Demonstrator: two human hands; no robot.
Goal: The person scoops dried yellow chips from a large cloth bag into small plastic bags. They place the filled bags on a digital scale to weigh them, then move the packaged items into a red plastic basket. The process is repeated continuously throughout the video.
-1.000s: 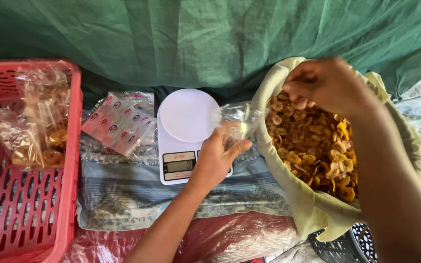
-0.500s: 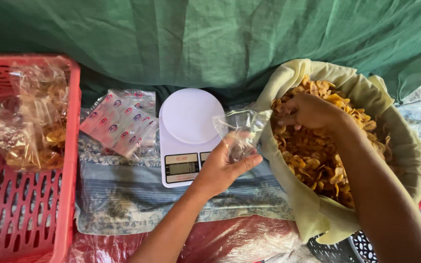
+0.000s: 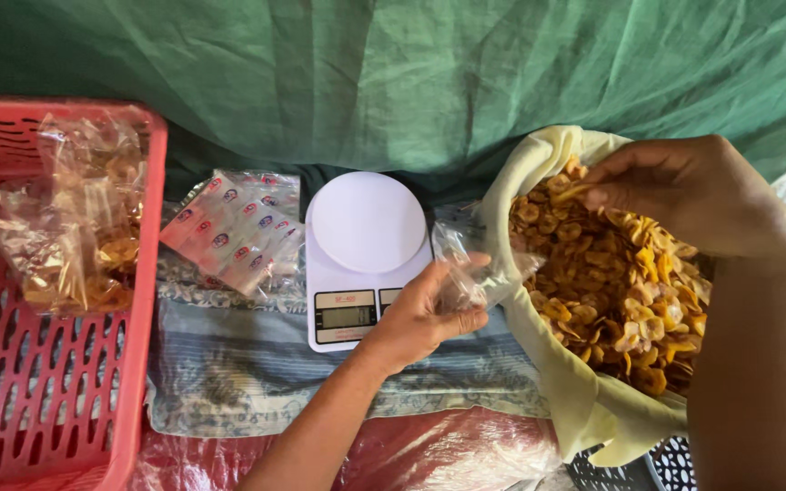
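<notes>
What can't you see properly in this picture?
- Head view: the number on the white scale display is too small to read.
- The right hand hides its fingertips among the chips, so any chips it holds are unseen.
- The left hand hides part of the clear bag.
- The red basket is cut off by the left edge.

A blue-grey patterned cloth (image 3: 229,382) covers the surface in front of me. On it stands my white kitchen scale (image 3: 363,259), with a stack of printed packets (image 3: 234,232) lying just beside it. A red plastic crate (image 3: 47,400) sits at one end, and a cloth-lined basket of yellow chips (image 3: 557,382) at the other.
</notes>
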